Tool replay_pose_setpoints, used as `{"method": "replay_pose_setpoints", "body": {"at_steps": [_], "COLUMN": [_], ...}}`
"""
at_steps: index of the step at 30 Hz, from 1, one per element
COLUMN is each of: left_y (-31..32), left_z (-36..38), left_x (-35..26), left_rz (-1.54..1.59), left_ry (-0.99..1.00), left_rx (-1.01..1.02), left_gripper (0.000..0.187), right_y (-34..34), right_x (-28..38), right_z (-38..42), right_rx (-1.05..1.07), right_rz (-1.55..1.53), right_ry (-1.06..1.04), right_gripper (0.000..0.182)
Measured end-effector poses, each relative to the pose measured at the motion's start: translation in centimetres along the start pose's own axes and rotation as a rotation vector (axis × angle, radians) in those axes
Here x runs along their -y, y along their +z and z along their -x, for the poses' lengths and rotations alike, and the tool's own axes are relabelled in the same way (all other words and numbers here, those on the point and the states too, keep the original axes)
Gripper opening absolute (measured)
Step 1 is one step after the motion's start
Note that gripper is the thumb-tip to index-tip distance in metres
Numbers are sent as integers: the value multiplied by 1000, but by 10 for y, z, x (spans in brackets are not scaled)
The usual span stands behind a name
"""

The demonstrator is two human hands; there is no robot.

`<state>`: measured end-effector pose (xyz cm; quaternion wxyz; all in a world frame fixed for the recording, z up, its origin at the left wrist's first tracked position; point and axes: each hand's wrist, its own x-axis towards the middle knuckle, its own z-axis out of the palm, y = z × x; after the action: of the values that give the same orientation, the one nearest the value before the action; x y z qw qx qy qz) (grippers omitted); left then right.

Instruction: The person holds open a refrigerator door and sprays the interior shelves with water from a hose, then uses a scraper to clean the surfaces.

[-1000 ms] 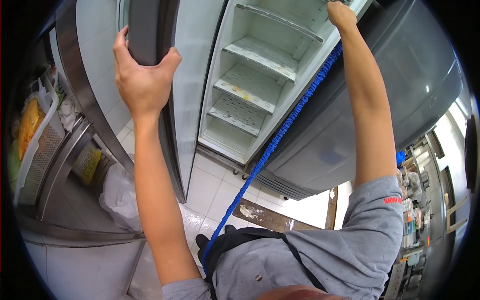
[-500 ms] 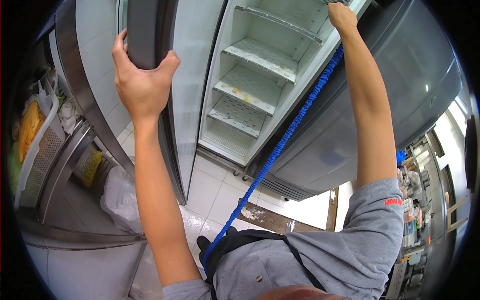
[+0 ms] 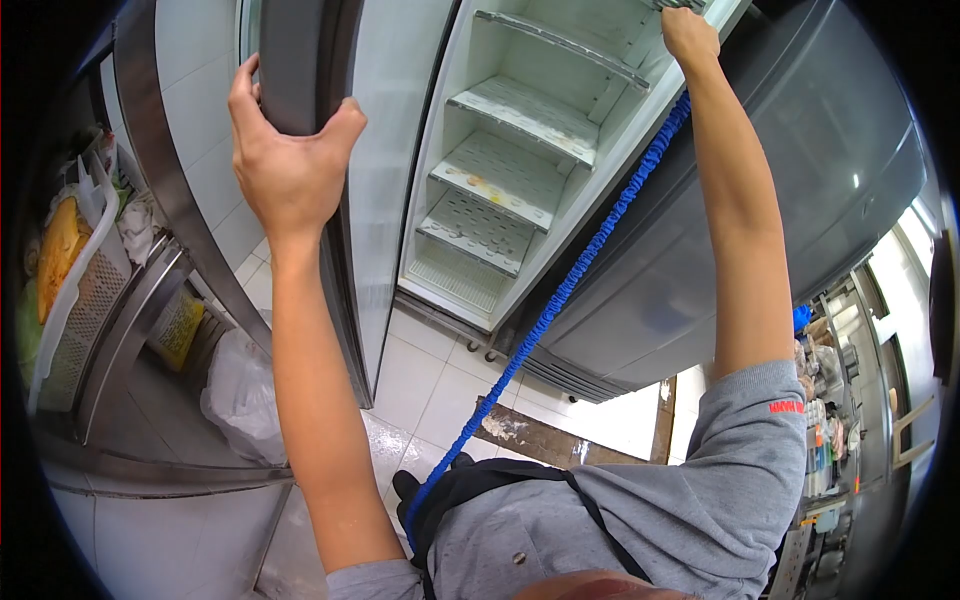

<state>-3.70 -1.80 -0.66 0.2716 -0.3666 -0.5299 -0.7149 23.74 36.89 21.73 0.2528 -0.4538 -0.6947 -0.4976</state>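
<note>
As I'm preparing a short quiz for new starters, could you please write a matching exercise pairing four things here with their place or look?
Column one
1. Left hand
2. Cord
3. Shirt
4. Shelves

Column two
A. Grey, with red lettering
B. Inside the open fridge
C. Blue and ruffled
D. Thumb and fingers around the dark end of the door

Pairs: 1-D, 2-C, 3-A, 4-B

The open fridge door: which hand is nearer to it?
Left. The left hand is at the fridge door, thumb and fingers on either side of its edge; the right hand is farther, across the opening of the fridge.
</note>
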Motion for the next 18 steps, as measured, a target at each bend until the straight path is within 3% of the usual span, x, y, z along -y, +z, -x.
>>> {"method": "replay_pose_setpoints", "body": {"at_steps": [18], "left_y": [1], "left_z": [0], "left_x": [2], "left_rz": [12], "left_ry": [17], "left_rx": [-8], "left_gripper": [79], "right_y": [1], "right_x": [-3], "right_z": [5], "right_rx": [10], "right_rz": [-11], "right_ry": [15], "right_gripper": [21]}}
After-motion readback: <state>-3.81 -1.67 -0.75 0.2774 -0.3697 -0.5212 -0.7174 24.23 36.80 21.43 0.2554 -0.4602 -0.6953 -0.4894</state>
